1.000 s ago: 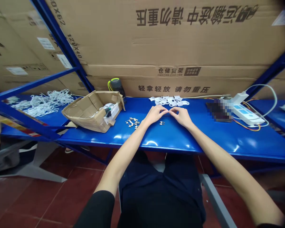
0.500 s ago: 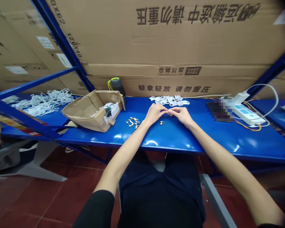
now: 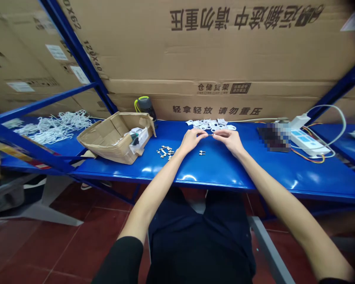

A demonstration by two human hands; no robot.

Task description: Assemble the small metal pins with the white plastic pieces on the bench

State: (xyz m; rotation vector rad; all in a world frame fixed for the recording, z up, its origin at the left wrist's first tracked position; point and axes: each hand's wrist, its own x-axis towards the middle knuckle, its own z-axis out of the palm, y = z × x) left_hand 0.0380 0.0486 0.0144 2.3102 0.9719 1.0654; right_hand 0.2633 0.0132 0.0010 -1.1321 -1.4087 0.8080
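Note:
Both my hands hover over the blue shelf top, fingertips almost meeting. My left hand is pinched on a tiny part I cannot make out. My right hand is pinched too, and a thin pin seems to span the gap between the two. A single small metal part lies on the blue surface just below my hands. A cluster of small metal parts lies to the left of my left hand. Just behind my fingers sits a heap of white plastic pieces.
A torn cardboard box with bagged items stands at left, a dark bottle behind it. White hooks are piled far left. A power strip with cables lies at right. Large cartons form the back wall.
My hands have lifted slightly and moved a little toward the white pieces; my right hand shifted right, opening a small gap between the fingertips.

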